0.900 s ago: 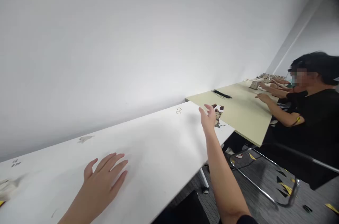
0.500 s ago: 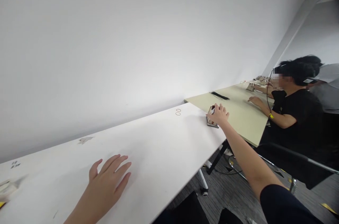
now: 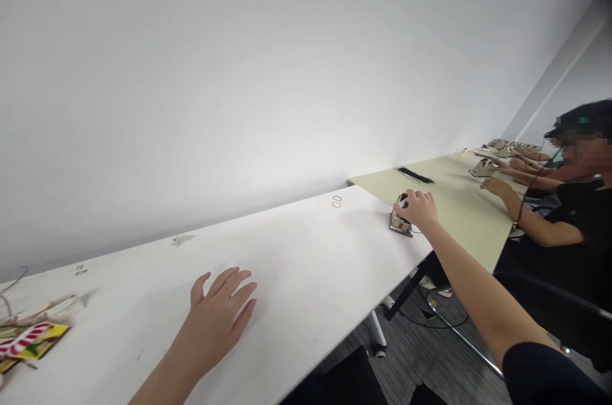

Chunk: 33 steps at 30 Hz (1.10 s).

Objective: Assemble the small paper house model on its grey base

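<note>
My left hand (image 3: 217, 312) lies flat on the white table (image 3: 306, 265), palm down with fingers spread, holding nothing. My right arm reaches far to the right end of the table, where my right hand (image 3: 419, 208) is closed over a small cardboard model house (image 3: 399, 221) standing near the table's corner. Two thin red rubber bands (image 3: 336, 201) lie on the table a little left of that hand.
A beige table (image 3: 459, 207) joins on the right, with a black strip (image 3: 415, 175) on it. A person in black sits there with hands near another small model (image 3: 482, 168). Colourful paper pieces (image 3: 29, 335) lie at the far left. A wall runs behind.
My right hand went from open in the air to closed on the small model house. The view shifted left, bringing the colourful papers into sight. My left hand stayed flat.
</note>
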Each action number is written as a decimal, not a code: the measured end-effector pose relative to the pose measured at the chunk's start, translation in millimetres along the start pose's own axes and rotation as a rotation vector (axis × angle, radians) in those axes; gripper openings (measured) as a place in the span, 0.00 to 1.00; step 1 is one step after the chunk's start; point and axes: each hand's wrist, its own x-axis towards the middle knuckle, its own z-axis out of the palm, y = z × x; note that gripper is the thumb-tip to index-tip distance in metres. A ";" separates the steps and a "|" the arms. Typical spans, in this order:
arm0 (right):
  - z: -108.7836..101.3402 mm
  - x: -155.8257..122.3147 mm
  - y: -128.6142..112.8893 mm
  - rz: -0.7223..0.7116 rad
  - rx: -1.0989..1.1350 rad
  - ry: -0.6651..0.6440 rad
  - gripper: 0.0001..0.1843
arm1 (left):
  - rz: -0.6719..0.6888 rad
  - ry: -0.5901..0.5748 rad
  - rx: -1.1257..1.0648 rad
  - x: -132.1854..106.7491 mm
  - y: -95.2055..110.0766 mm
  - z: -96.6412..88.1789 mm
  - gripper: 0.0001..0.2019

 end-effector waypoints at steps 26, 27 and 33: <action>-11.2 -28.7 -15.6 0.162 0.332 0.116 0.57 | -0.128 -0.034 -0.116 2.2 9.4 -6.4 0.11; -16.7 -31.8 -23.4 0.099 0.324 0.151 0.56 | -0.146 -0.028 -0.123 2.9 11.6 -7.1 0.11; -65.4 -55.9 -108.4 -0.081 0.657 0.259 0.57 | -0.170 -0.030 -0.126 4.5 20.6 -9.4 0.15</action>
